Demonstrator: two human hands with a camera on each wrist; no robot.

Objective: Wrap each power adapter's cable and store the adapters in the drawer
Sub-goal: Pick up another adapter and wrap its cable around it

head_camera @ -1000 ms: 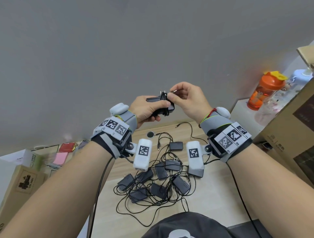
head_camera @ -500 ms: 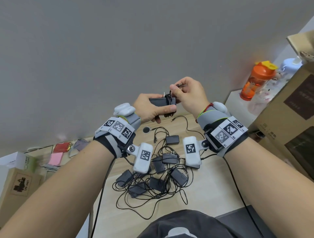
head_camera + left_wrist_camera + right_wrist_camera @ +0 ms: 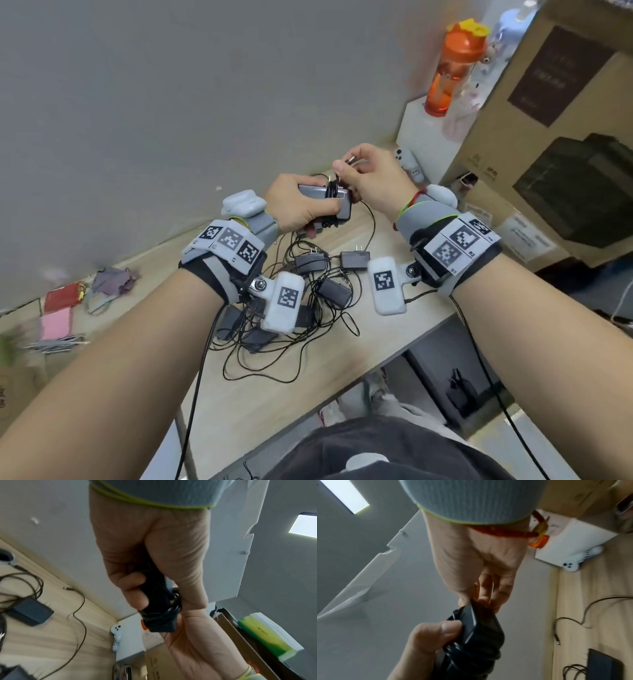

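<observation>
My left hand (image 3: 301,209) grips a black power adapter (image 3: 329,198) above the wooden desk, with its cable wound in several loops around the body (image 3: 161,609). My right hand (image 3: 373,178) pinches the cable's plug end (image 3: 351,160) between thumb and forefinger just above the adapter. In the right wrist view the adapter (image 3: 481,631) sits under my left thumb (image 3: 436,634), with the cable loops crossing it. A tangled pile of several more black adapters (image 3: 308,284) and cables lies on the desk (image 3: 291,404) below my wrists. No drawer shows in any view.
A grey wall stands behind the desk. At the right are a white box (image 3: 428,137) with an orange bottle (image 3: 452,65), a white game controller (image 3: 406,161) and large cardboard boxes (image 3: 548,102). Red and pink items (image 3: 61,308) lie at the far left.
The view has swung down and to the right. My right hand has lifted the cable's plug end a little above the adapter, which my left hand still grips.
</observation>
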